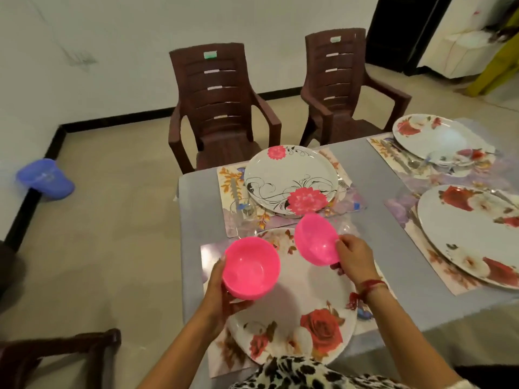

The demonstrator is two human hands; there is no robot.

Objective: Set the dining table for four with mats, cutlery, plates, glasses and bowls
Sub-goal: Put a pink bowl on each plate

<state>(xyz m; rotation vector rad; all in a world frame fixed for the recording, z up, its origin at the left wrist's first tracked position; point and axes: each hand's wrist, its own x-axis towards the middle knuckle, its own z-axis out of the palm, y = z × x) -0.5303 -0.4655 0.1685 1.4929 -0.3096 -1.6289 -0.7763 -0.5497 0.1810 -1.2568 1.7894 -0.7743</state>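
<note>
Left hand point(217, 290) cups one pink bowl point(251, 269) from below, fingers curled. Right hand point(355, 256) pinches the second pink bowl's point(316, 240) rim, tilted above the rose plate point(309, 310).

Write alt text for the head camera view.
A person's left hand holds one pink bowl and the right hand another pink bowl, above a rose-patterned plate on a grey table. Three more floral plates sit on mats; two brown chairs stand beyond.

Light: soft, even, indoor, rather dim. Glare: white patch on far plate point(446, 138); overexposed doorway point(463, 37). Shadow: faint, beneath pink bowl point(251, 268). Edges: wide-angle bending. Focus: soft, smeared throughout.
</note>
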